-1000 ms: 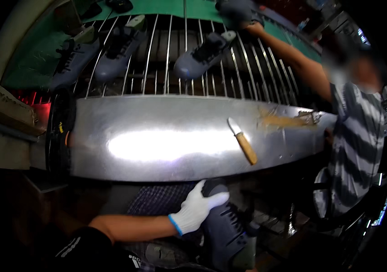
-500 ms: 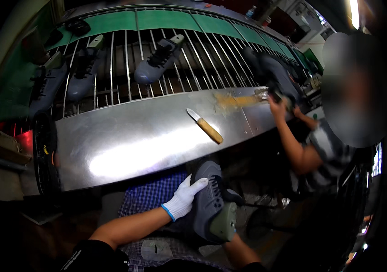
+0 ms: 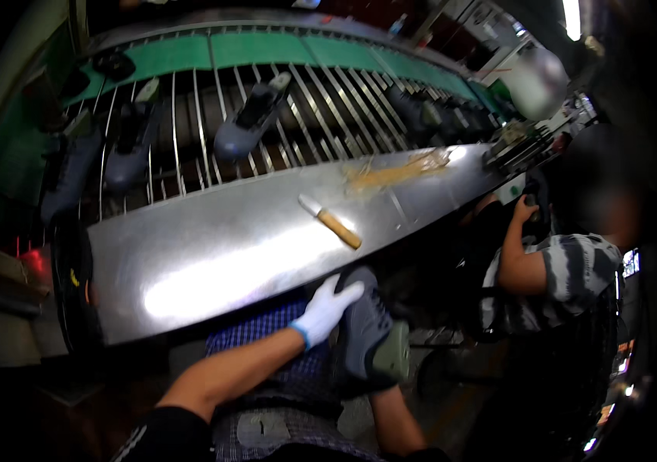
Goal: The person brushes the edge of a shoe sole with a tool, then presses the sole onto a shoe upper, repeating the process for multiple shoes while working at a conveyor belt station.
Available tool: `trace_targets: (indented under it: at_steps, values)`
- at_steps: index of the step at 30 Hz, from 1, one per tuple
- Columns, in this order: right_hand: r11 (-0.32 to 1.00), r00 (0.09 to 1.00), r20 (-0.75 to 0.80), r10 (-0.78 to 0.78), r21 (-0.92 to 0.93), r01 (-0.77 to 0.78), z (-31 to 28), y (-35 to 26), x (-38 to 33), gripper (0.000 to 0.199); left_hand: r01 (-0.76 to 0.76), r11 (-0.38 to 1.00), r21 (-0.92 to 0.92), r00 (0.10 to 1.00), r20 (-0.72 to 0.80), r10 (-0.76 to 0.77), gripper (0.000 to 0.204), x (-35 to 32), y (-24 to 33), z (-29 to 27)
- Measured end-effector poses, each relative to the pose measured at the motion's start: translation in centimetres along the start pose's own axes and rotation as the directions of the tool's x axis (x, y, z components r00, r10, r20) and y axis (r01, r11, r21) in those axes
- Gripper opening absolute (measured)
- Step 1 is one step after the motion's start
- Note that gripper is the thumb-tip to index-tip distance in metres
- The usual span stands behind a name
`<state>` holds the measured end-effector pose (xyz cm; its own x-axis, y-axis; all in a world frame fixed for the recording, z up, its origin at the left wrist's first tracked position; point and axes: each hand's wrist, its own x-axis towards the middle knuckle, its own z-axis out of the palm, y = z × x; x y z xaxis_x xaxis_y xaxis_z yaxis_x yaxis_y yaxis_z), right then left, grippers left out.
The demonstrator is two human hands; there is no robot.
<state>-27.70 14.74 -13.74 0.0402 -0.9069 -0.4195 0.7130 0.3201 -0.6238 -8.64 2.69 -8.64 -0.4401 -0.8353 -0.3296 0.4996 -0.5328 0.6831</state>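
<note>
My left hand [image 3: 327, 309], in a white knit glove with a blue cuff, grips a dark grey lace-up shoe [image 3: 364, 327] near its toe, thumb across the upper. A green shoe last [image 3: 392, 352] sticks out of the shoe's heel opening. The shoe is held over my lap, just below the table's front edge. My right forearm [image 3: 397, 420] reaches up under the heel end, and the shoe hides my right hand. On the metal table beyond, a short knife with a wooden handle [image 3: 340, 229] lies apart from both hands.
Behind the metal table [image 3: 228, 231] runs a roller conveyor [image 3: 205, 115] with several grey shoes [image 3: 245, 127] and green mats. A black sole-like piece [image 3: 74, 285] stands at the table's left end. Yellowish residue [image 3: 397, 171] marks the tabletop. A co-worker in a patterned shirt [image 3: 567, 266] is at the right.
My left hand and the shoe have shifted slightly right, and the shoe has turned a little. The co-worker has drawn back from the table's right end with a dark object in hand.
</note>
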Motion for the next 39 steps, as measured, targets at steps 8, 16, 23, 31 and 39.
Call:
trace_targets:
  at_steps: [8, 16, 23, 31, 39]
  values:
    - [0.902, 0.983, -0.082, 0.165, -0.39, -0.184, 1.2, -0.9, -5.3, 0.079, 0.227, 0.948, -0.221, 0.962, 0.204, -0.183, 0.049, -8.8, 2.7, -4.3]
    - [0.812, 0.937, 0.274, 0.215, -0.583, -0.016, 6.8, 1.9, -5.3, 0.09, 0.214, 0.962, -0.17, 0.967, 0.177, -0.184, 0.043, -13.8, 4.2, -9.0]
    - [0.822, 0.951, 0.126, 0.282, -0.543, -0.171, 6.3, 3.5, -4.0, 0.064, 0.092, 0.995, -0.034, 0.989, 0.123, -0.087, 0.047, -14.1, 5.5, -8.2]
    - [0.898, 0.917, 0.121, 0.381, -0.283, -0.336, 10.3, 3.9, 1.4, 0.086, 0.021, 0.989, -0.144, 0.98, 0.199, 0.008, 0.091, -13.1, 13.5, -8.4]
    - [0.894, 0.907, 0.261, 0.33, -0.394, -0.212, 17.7, 11.0, -1.7, 0.083, -0.114, 0.99, -0.078, 0.993, -0.015, 0.113, 0.072, -16.0, 18.2, -12.7]
